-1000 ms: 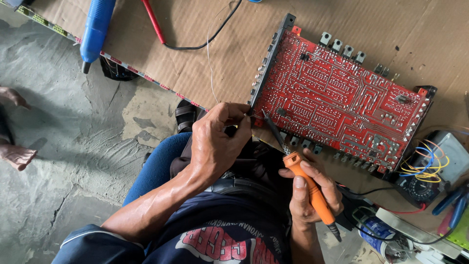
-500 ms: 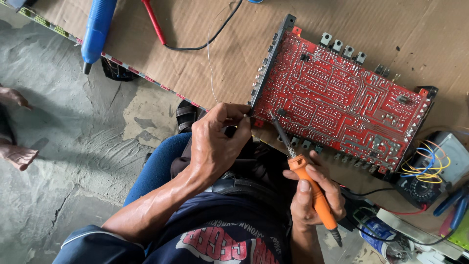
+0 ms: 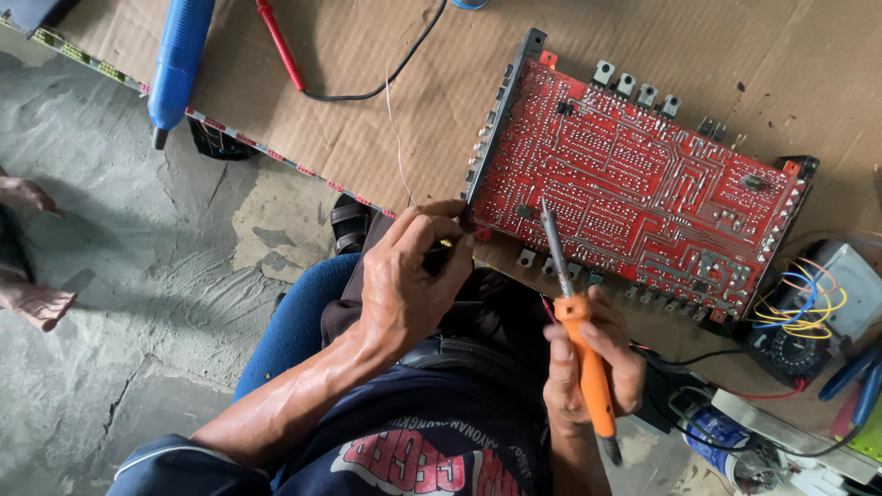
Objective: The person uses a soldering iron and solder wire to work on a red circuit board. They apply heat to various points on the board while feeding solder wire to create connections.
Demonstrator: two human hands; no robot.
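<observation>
A red circuit board (image 3: 643, 174) lies solder side up on a cardboard sheet (image 3: 367, 110). My left hand (image 3: 409, 280) is closed at the board's near left corner and pinches a thin pale wire (image 3: 395, 138) that runs up across the cardboard. My right hand (image 3: 597, 363) grips a soldering iron (image 3: 588, 367) by its orange handle. The iron's metal tip points up and hovers over the board's lower left area, a short way right of my left fingers.
A blue tool (image 3: 179, 60) and a red probe (image 3: 280, 41) with a black cable lie at the cardboard's far left. A meter with coloured wires (image 3: 808, 312) and blue-handled pliers (image 3: 854, 377) sit at the right. Another person's bare feet (image 3: 32, 298) rest on the concrete floor at the left.
The soldering iron's tip has swung right, away from my left fingers, and now stands more upright over the board. My left hand has stayed at the board's corner.
</observation>
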